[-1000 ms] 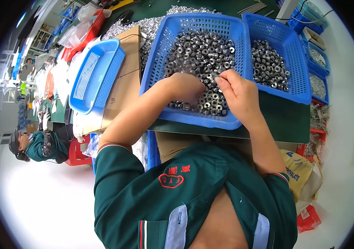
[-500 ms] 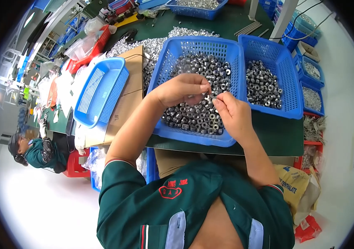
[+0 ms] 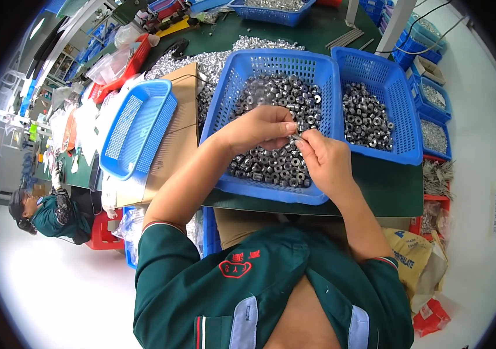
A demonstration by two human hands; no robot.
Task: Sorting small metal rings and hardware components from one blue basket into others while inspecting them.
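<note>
Blue basket (image 3: 242, 78) of metal nuts (image 3: 277, 157) beneath both hands.

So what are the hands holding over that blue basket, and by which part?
Both hands, left hand and right hand, pinch a small metal part between their fingertips above the blue basket of metal rings. Which part is gripped cannot be told.

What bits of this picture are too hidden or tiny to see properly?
Head view:
- What the left hand and right hand pinch where they meet: too small, covered by fingertips.
- Metal rings under both hands in the blue basket: hidden by the hands.
- Lap and legs: blocked by the green shirt.
- Empty blue tray sits on a cardboard box, covering part of it.
</note>
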